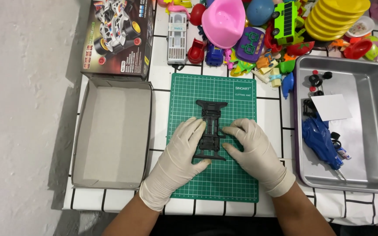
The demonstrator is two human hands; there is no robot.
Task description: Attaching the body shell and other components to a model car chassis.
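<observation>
A black toy-car chassis (211,114) lies lengthwise on a green cutting mat (241,94) in the middle of the white tiled table. My left hand (178,159), in a cream glove, grips the chassis's near left side with thumb and fingers. Gloved the same way, my right hand (254,150) rests its fingertips on the near right side of the chassis. The chassis's far end is uncovered.
An open empty cardboard box (110,135) and its printed lid (117,37) lie left of the mat. A metal tray (372,131) on the right holds a blue car body (320,140), small black wheels and a white card. Bright plastic toys (259,30) crowd the far edge.
</observation>
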